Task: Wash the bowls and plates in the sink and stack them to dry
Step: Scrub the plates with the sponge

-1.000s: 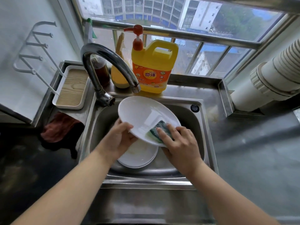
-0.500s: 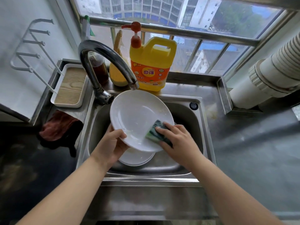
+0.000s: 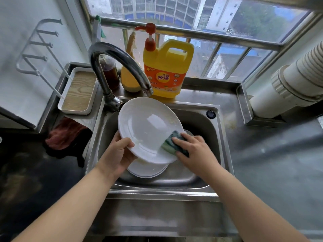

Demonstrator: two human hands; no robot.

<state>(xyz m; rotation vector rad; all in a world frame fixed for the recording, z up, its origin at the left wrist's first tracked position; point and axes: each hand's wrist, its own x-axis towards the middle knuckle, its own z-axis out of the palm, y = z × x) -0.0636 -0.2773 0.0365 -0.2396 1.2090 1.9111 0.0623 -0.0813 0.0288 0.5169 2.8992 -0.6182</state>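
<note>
White plate (image 3: 148,126) tilted over the sink (image 3: 209,175) at frame centre, left hand (image 3: 117,152) gripping its lower-left rim, right hand (image 3: 195,151) pressing a green sponge (image 3: 170,144) on its lower-right edge, more plates (image 3: 146,170) beneath

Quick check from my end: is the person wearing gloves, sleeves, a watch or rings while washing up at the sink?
No. Both forearms are bare right up to the bottom edge of the picture, with no sleeves in view. The left hand and right hand wear no gloves, and no watch, bracelet or ring shows on either wrist or on the fingers in view.
</note>
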